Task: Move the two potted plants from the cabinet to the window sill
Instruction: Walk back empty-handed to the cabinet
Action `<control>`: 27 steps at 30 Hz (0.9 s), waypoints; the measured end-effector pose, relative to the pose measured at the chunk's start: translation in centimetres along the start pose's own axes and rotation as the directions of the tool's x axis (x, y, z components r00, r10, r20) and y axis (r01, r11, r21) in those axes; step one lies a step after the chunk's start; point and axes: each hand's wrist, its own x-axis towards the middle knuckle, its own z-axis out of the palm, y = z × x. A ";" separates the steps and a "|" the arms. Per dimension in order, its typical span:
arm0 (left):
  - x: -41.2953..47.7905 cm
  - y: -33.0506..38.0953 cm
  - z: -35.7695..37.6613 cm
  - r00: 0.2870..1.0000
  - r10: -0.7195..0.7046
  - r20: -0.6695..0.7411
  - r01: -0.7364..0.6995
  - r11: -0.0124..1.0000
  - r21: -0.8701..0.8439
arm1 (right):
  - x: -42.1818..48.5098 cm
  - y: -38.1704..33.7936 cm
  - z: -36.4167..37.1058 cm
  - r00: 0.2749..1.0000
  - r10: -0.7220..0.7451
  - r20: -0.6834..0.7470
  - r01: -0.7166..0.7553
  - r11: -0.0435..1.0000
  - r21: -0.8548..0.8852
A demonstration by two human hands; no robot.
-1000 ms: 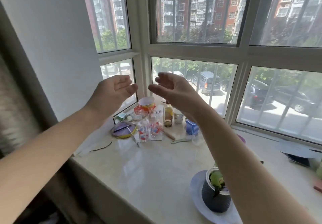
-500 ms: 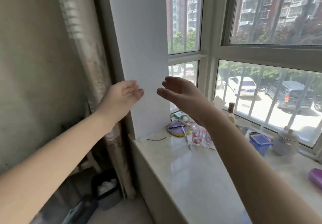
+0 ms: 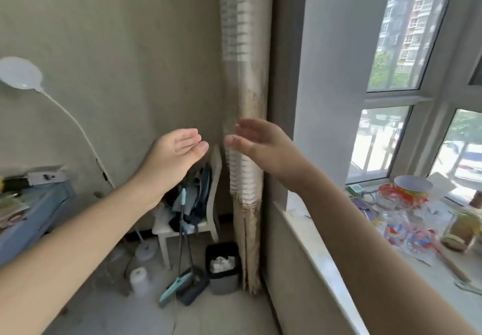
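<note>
Over at 3 o'clock the window sill (image 3: 320, 251) shows no pots; your left hand (image 3: 172, 156) and right hand (image 3: 263, 143) are empty, fingers loosely apart, so you've still got plants to fetch.

sill (image 3: 317, 246): glossy stone | curtain (image 3: 245, 79): woven cloth | wall (image 3: 125, 47): matt, rough plaster

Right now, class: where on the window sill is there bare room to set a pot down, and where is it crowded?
The window sill is bare along its near front edge, from the white wall corner back toward the viewer. It is crowded by the window: the rainbow bowl, patterned glasses and a bottle.
</note>
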 end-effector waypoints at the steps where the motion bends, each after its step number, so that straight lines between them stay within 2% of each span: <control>1: -0.1 -0.5 -1.5 1.000 -0.004 -0.015 0.004 1.000 0.007 | 0.4 -0.5 1.3 1.000 -0.004 0.010 0.003 1.000 0.011; 9: -2.5 -3.8 -17.0 0.973 -0.030 -0.230 0.042 0.998 0.050 | 3.5 -5.5 16.2 0.985 -0.072 0.156 0.056 0.993 0.103; 17: -6.7 -6.5 -30.5 0.906 -0.067 -0.418 0.128 0.984 0.120 | 5.7 -10.3 31.1 0.915 -0.166 0.369 0.100 0.977 0.189; 27: -12.2 -8.3 -43.5 0.703 -0.069 -0.708 0.311 0.925 0.219 | 9.0 -14.3 48.1 0.728 -0.301 0.616 0.054 0.921 0.386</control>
